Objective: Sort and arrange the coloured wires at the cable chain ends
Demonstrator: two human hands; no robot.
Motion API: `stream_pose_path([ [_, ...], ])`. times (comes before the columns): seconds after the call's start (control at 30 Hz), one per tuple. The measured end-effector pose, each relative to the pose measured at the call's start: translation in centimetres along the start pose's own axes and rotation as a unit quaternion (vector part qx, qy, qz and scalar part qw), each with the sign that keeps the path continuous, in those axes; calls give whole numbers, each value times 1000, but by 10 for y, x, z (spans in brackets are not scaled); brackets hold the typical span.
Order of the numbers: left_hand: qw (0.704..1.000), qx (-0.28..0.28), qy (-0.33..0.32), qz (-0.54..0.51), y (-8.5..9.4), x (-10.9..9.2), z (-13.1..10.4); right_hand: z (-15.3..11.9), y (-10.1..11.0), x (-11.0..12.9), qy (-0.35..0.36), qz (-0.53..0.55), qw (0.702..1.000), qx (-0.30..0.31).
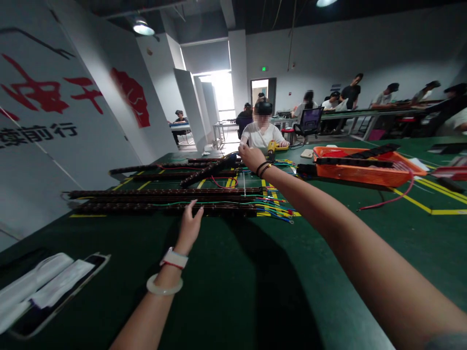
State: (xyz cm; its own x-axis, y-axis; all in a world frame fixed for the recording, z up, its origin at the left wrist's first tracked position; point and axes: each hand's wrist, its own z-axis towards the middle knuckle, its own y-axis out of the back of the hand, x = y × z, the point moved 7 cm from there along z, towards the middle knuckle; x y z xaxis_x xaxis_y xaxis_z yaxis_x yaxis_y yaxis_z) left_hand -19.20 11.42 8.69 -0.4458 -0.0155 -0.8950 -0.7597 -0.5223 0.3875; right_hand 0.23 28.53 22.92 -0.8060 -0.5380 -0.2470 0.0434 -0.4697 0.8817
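A dark green table [233, 291] fills a grey workshop. Long dark wired strips [164, 209] lie crosswise, left to right. The left hand [189, 224], fingers spread, touches the nearest strip; the right hand [251, 156] reaches farther, grasping a slanted black strip [207, 172].

Dim hall, glaring far doorway [222, 92], wide-angle edges bent, slightly soft.

We are looking across a green table [226, 291] marked with yellow tape. Left of it, a white wall [73, 121] is showing red lettering. Beyond it, daylight is streaming through a bright doorway [222, 92], and people are sitting at long desks [365, 114].
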Motion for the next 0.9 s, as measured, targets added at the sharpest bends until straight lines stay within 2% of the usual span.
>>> stream_pose_path([
  [0.03,991,50,8,-122,-13,-13,-4,-4,11,7,-7,0,1000,-26],
  [0.07,964,109,34,-241,-28,-26,-7,-9,21,16,-8,2,999,-46],
  [0.13,879,203,102,-420,-57,-51,-12,-22,38,31,-12,9,997,-80],
  [0.17,840,220,124,-480,-67,-63,-11,-29,46,38,-15,15,996,-91],
  [0.2,807,224,143,-526,-76,-72,-10,-36,53,42,-22,21,994,-104],
  [0.27,761,212,175,-588,-87,-84,-6,-49,67,43,-41,34,991,-122],
  [0.37,720,179,171,-649,-93,-101,-5,-67,91,31,-76,43,984,-155],
  [0.53,691,223,137,-674,-96,-141,-32,-100,130,12,-95,25,974,-202],
  [0.7,696,249,106,-665,-90,-178,-66,-143,160,13,-88,10,964,-249],
  [0.8,695,224,102,-676,-80,-188,-79,-167,171,3,-108,19,954,-279],
  [0.9,708,195,106,-670,-65,-185,-90,-186,168,-7,-118,37,953,-278],
])
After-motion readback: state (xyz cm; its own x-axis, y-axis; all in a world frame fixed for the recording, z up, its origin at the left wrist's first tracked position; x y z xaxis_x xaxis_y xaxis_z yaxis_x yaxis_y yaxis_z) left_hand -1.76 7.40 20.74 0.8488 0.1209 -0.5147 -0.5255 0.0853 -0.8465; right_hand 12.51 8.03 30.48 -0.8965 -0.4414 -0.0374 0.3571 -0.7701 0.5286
